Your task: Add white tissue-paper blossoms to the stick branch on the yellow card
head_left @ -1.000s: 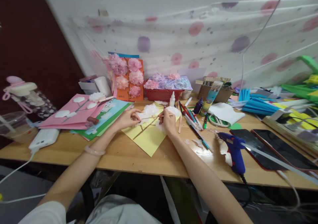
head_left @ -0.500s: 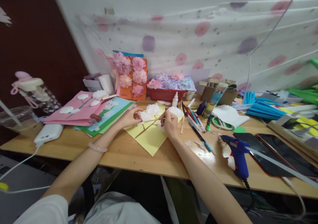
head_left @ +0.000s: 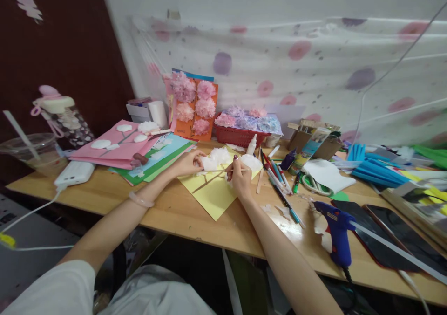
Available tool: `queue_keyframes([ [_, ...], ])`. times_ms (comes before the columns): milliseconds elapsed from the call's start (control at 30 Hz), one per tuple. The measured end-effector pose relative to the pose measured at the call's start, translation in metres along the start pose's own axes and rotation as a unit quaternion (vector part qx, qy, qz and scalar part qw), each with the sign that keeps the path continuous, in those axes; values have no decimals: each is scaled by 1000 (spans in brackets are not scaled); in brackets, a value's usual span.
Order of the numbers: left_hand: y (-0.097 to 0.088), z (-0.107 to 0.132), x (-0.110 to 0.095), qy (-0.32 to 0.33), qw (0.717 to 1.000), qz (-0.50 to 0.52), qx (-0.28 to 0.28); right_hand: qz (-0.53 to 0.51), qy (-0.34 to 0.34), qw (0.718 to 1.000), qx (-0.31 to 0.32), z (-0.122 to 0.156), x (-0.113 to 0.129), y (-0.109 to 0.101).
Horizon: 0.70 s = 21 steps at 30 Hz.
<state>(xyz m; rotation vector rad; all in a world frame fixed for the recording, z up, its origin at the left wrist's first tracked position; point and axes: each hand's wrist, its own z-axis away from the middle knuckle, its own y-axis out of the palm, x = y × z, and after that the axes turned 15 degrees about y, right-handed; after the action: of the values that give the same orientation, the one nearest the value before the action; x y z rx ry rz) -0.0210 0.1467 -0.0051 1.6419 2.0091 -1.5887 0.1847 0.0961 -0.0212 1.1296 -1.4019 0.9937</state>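
Yellow paper, a square sheet, lies cornerwise on the wooden table. Over it a thin wooden stick is pinched at both ends. The left hand grips at nine o'clock, the right hand at three, fingertips closed. Fluffy white tissue tufts sit at twelve, touching the sheet. Further toward twelve, a red plastic mesh basket holds crinkled pink and lilac paper flowers. A blue glue gun lies at four o'clock, well apart.
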Motion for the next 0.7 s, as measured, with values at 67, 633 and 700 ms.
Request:
queue_keyframes([
  [67,0,0,-1,1,1000,4,-1,19,-14,1000,-1,0,-2,0],
  [633,-9,-2,-6,-4,990,-37,-135,-25,16,999,-25,3,6,-1],
  [700,-12,-2,-5,-3,984,-57,-167,-64,42,996,-41,1,9,-2],
])
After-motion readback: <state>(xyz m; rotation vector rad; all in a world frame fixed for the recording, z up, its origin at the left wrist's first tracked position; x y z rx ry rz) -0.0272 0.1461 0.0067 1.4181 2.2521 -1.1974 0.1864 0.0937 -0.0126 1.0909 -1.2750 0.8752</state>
